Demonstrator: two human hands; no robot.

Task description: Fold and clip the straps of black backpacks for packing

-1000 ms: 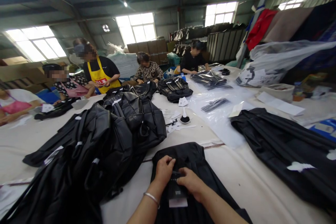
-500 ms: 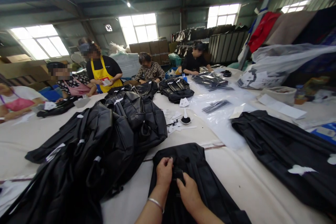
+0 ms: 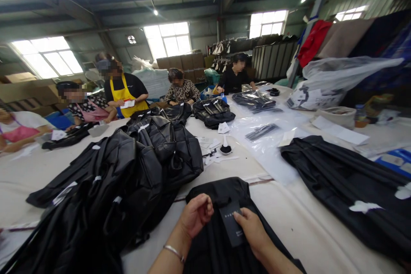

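Observation:
A black backpack (image 3: 205,244) lies on the cloth-covered table (image 3: 317,231) right before me. Pinched between the thumb and fingers of my right hand (image 3: 253,227) is a dark hang tag (image 3: 231,227) with pale printed lettering, held over the bag's front. My left hand (image 3: 196,214), a bangle on its wrist, hovers above the bag's left side, just left of the tag. Its fingers are curled in and pressed together; whatever may be between them is too small to make out.
Black bags (image 3: 150,154) are heaped on the left, more black bags (image 3: 346,188) lie on the right. Beyond are paper tags (image 3: 210,147), a white scoop-like dish (image 3: 225,147) with black bits, and clear plastic bags (image 3: 269,137). Several co-workers (image 3: 125,90) work along the far side.
My left hand has come away from the tag, left and slightly down. The tag, bunched between both hands before, now shows its printed face in my right hand.

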